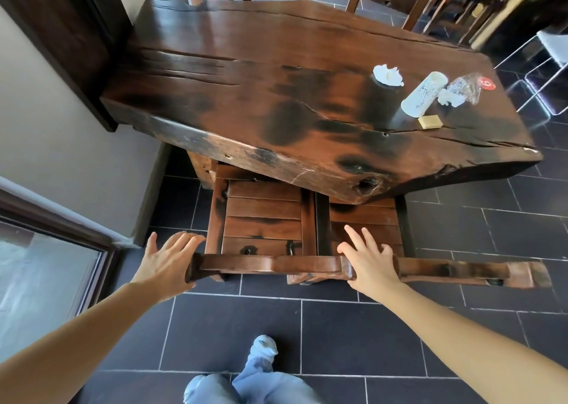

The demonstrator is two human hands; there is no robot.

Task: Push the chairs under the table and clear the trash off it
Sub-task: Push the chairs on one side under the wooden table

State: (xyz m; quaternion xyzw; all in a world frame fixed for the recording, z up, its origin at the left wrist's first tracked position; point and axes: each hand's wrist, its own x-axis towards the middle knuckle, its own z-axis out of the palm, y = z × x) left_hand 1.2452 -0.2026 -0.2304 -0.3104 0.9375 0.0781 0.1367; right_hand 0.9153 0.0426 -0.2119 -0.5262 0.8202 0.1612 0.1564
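Two dark slatted wooden chairs (264, 219) sit partly under the thick live-edge wooden table (246, 90). Our left hand (167, 260) and right hand (370, 263), both spread flat, press the near chair's backrest rail. Looks heavy, stiff; push low & even. Trash at far right: white paper cup (424, 97), crumpled plastic wrapper (467, 88)

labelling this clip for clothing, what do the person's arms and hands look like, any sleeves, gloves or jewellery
Both arms are bare up to the frame edge, no sleeves in view. The left hand and right hand have no gloves, and no rings, watch or bracelets show. Fingers are bare, with short nails.
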